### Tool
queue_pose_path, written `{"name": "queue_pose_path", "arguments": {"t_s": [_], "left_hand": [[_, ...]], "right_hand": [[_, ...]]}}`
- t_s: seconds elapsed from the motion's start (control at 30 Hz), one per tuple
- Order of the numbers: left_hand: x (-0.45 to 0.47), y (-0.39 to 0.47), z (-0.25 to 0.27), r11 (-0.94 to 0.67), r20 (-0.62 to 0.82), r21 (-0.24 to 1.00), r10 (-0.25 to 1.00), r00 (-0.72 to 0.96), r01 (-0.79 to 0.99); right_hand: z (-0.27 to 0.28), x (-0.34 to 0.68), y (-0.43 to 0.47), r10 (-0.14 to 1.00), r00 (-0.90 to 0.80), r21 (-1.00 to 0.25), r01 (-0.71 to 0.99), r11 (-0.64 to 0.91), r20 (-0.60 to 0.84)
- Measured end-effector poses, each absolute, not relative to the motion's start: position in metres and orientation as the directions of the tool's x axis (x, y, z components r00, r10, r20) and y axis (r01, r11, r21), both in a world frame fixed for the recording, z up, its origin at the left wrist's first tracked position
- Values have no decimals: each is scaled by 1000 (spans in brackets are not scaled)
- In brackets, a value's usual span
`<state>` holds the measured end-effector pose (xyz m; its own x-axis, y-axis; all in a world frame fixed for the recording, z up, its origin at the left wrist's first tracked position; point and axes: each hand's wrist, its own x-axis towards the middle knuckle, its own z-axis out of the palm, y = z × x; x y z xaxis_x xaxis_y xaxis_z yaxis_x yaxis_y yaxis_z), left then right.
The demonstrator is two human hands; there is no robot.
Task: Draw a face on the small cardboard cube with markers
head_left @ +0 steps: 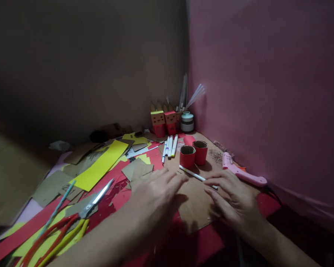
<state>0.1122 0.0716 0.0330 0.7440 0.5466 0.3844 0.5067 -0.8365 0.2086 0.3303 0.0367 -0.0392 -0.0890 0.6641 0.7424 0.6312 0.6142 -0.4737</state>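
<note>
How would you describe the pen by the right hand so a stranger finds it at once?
Start from the pink wall, then find the brown board beside it. Two red cardboard tubes stand on it, and the white pen lies just nearer, partly under the right hand. Unlike the markers grouped farther left, it lies alone.

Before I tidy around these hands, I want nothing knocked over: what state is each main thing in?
White marker, lying down, at the right hand
Red tubes, both upright, open-topped
Other markers, lying close together
Scissors, lying down, blades seemingly closed
Pink glue gun, lying down
Jar, upright
Box-headed figures, both upright
Yellow paper strip, lying flat
</note>
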Motion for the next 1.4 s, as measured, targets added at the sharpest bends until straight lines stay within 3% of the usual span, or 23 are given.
{"name": "queue_pose_path", "arguments": {"t_s": [0.07, 0.17, 0.27, 0.37, 0.4, 0.47, 0.53, 0.57, 0.63, 0.7, 0.9, 1.07, 1.17, 1.27, 1.33, 1.4], "left_hand": [[115, 55, 29, -850, 462, 343, 524, 716, 401], [115, 45, 24, -719, 354, 580, 646, 676, 384], [111, 46, 24, -373, 88, 862, 776, 624, 342], [103, 46, 19, -28, -162, 955, 782, 602, 294], [100, 45, 16, -41, -151, 956, 780, 607, 290], [94, 41, 5, -306, 59, 905, 780, 623, 297], [89, 35, -6, -688, 416, 657, 672, 613, 308], [87, 33, -11, -787, 508, 521, 597, 621, 331], [83, 29, -16, -867, 587, 344, 499, 637, 362], [81, 28, -18, -889, 614, 285, 456, 645, 358], [79, 25, -16, -885, 638, 250, 455, 622, 392], [71, 24, -20, -791, 601, 526, 606, 522, 312], [68, 24, -35, -762, 607, 593, 636, 476, 262], [70, 22, -56, -773, 557, 584, 603, 571, 246], [74, 21, -69, -819, 542, 517, 540, 644, 251], [76, 21, -79, -862, 555, 445, 479, 680, 243]], "right_hand": [[-32, 321, 31, 663, -95, -487, 603, 632, 742], [-20, 310, 22, 638, -171, -435, 598, 673, 751], [-15, 303, 20, 592, -251, -336, 629, 701, 766], [-17, 299, 20, 525, -330, -212, 652, 727, 784], [-18, 298, 21, 506, -359, -175, 654, 736, 785], [-20, 297, 21, 497, -401, -148, 645, 750, 770], [-21, 295, 21, 530, -415, -187, 629, 754, 739], [-21, 294, 22, 547, -413, -213, 623, 753, 728], [-21, 291, 23, 567, -405, -242, 619, 747, 717], [-21, 288, 25, 574, -396, -255, 617, 745, 717], [-23, 280, 26, 550, -421, -258, 574, 778, 722], [-8, 294, 36, 612, -460, -396, 483, 781, 644], [14, 303, 61, 653, -276, -460, 522, 718, 706], [41, 297, 103, 668, -315, -233, 768, 597, 674], [55, 284, 137, 884, -339, 15, 935, 353, 323], [64, 269, 170, 933, -339, 61, 941, 334, 118]]}}
